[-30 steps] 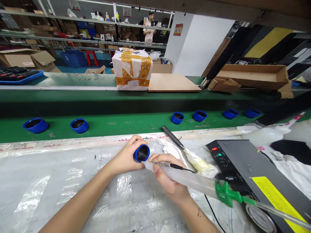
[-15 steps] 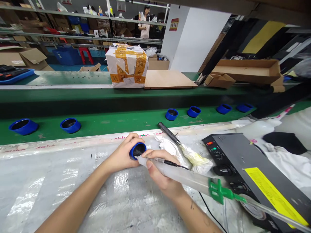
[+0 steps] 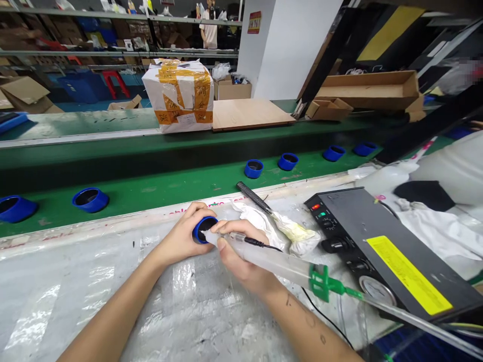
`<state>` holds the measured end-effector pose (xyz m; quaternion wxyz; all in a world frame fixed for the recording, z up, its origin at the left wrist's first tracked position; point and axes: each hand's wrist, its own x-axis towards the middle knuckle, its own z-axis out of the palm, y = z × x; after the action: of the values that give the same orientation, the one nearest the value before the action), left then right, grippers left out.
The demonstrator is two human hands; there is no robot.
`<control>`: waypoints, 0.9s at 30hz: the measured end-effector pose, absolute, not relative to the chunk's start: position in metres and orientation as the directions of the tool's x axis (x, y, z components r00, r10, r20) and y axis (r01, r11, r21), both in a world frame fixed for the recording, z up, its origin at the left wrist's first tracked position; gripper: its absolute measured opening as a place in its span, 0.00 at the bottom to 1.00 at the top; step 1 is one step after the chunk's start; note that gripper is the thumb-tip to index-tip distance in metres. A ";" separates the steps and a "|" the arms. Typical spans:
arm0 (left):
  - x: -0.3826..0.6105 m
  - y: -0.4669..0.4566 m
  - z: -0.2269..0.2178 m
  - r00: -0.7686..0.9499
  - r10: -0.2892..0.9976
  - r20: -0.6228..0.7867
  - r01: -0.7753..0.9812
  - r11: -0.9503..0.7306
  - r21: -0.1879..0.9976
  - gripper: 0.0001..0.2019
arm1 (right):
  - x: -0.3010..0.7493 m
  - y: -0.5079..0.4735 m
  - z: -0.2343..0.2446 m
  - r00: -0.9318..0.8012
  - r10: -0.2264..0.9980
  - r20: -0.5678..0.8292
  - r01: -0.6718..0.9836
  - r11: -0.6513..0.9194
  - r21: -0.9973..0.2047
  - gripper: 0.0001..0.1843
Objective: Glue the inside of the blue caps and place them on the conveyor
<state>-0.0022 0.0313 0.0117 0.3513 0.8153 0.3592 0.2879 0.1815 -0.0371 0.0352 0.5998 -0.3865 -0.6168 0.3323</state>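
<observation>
Wrapped round a blue ring-shaped cup with a dark inside (image 3: 196, 232), my left hand (image 3: 182, 236) tilts it toward me over the plastic-covered table (image 3: 162, 311). My right hand (image 3: 245, 256) is closed round a translucent dispensing syringe (image 3: 281, 264) with a green cap adapter (image 3: 320, 282) and an air hose at its back end. The syringe's tip reaches into the cup's opening; whether it touches the inner wall I cannot tell. A small clear piece with a black cable lies along the syringe under my right fingers.
Several more blue cups (image 3: 90, 200) stand on the green conveyor (image 3: 169, 186) beyond the table. A black-handled tool (image 3: 253, 195) rests by a stained white cloth (image 3: 302, 236). At right sits a dark dispenser controller (image 3: 381, 246) with lit switches. A taped white box (image 3: 181, 95) stands behind.
The view has shifted to the right and slightly down, so the scene sits further left and higher. Both hands keep their holds, the syringe tip still at the cup's opening.
</observation>
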 end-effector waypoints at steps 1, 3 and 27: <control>-0.002 0.031 0.012 0.578 0.787 0.218 0.384 -0.497 0.778 0.22 | 0.181 -0.037 0.035 0.026 0.873 0.488 0.066 0.485 -0.872 0.10; -0.002 0.032 0.013 0.579 0.786 0.218 0.386 -0.500 0.776 0.22 | 0.180 -0.036 0.035 0.044 0.867 0.497 0.042 0.496 -0.868 0.10; -0.002 0.031 0.013 0.574 0.787 0.226 0.381 -0.501 0.777 0.21 | 0.180 -0.032 0.035 0.079 0.870 0.486 0.025 0.486 -0.874 0.10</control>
<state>-0.0024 0.0314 0.0128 0.3485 0.8158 0.3578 0.2914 0.1805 -0.0323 0.0355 0.6288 -0.3796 -0.5895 0.3362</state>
